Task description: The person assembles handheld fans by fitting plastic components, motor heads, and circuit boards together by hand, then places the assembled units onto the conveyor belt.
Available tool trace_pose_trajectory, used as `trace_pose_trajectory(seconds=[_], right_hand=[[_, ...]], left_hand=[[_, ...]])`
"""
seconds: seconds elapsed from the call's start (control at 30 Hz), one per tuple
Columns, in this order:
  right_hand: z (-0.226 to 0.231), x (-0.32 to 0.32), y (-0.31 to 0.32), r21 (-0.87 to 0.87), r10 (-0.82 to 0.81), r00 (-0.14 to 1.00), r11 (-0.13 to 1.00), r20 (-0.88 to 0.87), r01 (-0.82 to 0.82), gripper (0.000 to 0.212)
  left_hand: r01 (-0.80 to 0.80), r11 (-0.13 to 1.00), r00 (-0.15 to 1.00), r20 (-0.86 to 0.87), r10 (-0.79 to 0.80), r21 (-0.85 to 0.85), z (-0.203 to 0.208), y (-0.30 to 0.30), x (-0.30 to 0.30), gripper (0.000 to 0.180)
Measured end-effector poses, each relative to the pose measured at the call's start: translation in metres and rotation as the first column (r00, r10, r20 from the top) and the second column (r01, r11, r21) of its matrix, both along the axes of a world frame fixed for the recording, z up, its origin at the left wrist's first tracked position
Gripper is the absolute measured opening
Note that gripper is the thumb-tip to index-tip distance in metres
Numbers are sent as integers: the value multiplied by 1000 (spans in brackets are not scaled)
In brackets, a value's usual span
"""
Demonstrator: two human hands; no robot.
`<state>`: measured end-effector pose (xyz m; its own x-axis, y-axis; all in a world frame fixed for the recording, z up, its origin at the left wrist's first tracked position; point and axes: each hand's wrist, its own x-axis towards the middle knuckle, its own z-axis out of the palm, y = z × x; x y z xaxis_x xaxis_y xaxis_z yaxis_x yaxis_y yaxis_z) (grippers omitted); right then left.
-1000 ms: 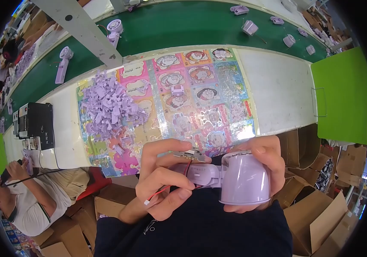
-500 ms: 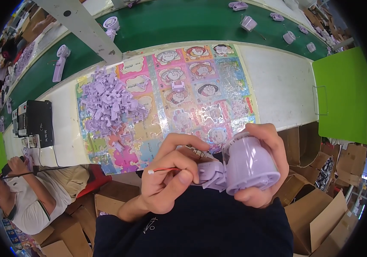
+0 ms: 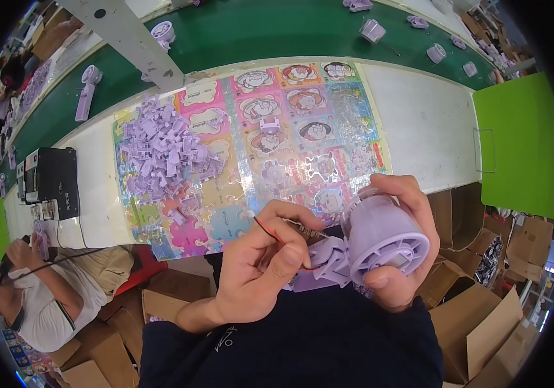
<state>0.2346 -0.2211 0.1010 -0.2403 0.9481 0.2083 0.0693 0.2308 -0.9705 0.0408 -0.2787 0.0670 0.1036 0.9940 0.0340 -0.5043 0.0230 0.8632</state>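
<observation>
My right hand (image 3: 419, 213) wraps round a light purple handheld fan's cup-shaped head (image 3: 380, 229), with the thumb over its spoked end. Joined to the head is a hinged purple neck piece (image 3: 332, 262), to the left of it. My left hand (image 3: 257, 271) is closed at that neck, thumb and forefinger pinching a red and black wire (image 3: 266, 229). The wire's end with a small white plug sticks up past the fingers. Behind those fingers shows part of a small strip (image 3: 308, 230), perhaps a circuit board; how it is held is hidden.
A heap of small purple plastic parts (image 3: 164, 149) lies on the colourful printed sheet (image 3: 225, 223), one bracket (image 3: 269, 125) apart from it. Beyond runs a green conveyor (image 3: 257, 39) with fan parts. A black box device (image 3: 57, 184) stands left, near a seated co-worker (image 3: 57, 291). Cardboard boxes (image 3: 484, 330) stand right.
The fan head has tilted so its spoked end faces me more. My left hand has shifted slightly right, and the wire's plug now points up instead of left.
</observation>
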Motion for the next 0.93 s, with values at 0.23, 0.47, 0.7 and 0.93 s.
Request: trace_pose_trajectory(seconds=[0.23,0.47,0.7,0.93], right_hand=[[1,-3,-1,-55,-53,997,997,-49,50,94],[-4,-1,-3,-50,-51,995,998,-88,47,96],[-14,14,3,161,138,984,980,-117,-118,106],[-14,14,-1,147,112,989,984,-101,-96,106]], left_hand=[[13,1000,1000,-8,-13,-4,4,-1,0,18],[-16,1000,999,-36,16,10,9,-4,0,19],[-61,994,993,-92,69,93,16,-3,1,19],[-66,990,990,-117,81,128,17,-4,0,19]])
